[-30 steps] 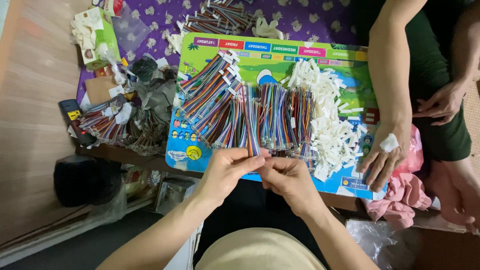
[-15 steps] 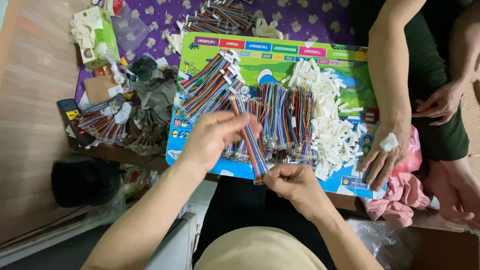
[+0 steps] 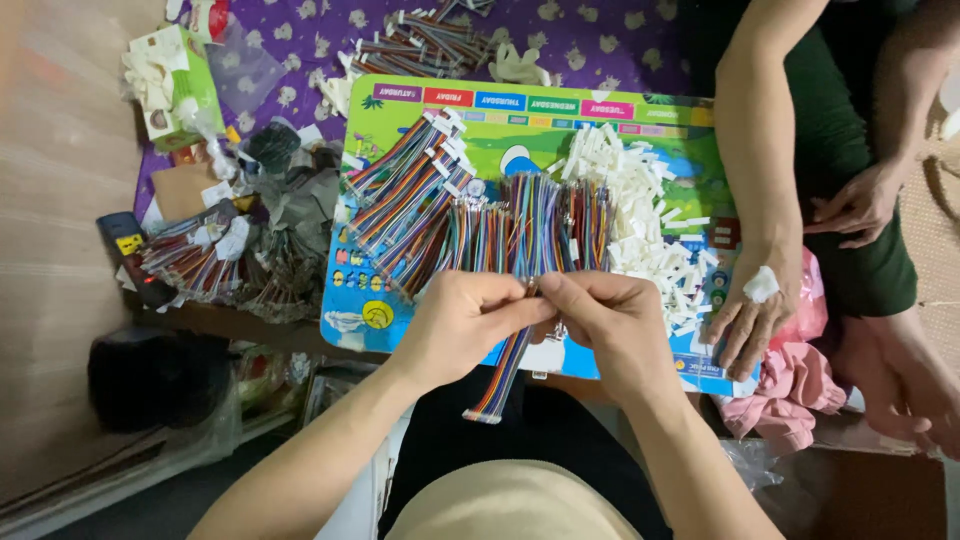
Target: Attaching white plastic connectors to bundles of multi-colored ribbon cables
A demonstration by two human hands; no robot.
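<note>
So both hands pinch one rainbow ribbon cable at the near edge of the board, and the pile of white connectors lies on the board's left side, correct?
Not quite. Both the left hand and right hand do pinch the ribbon cable at the board's near edge, but the head view shows the white connectors on the board's right side.

Bare forearms, dark trousers, tan cap

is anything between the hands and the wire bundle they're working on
Nothing visible. The left hand and right hand both pinch the rainbow ribbon cable directly at its upper end; the rest hangs free below them, in front of the colourful board.
</note>
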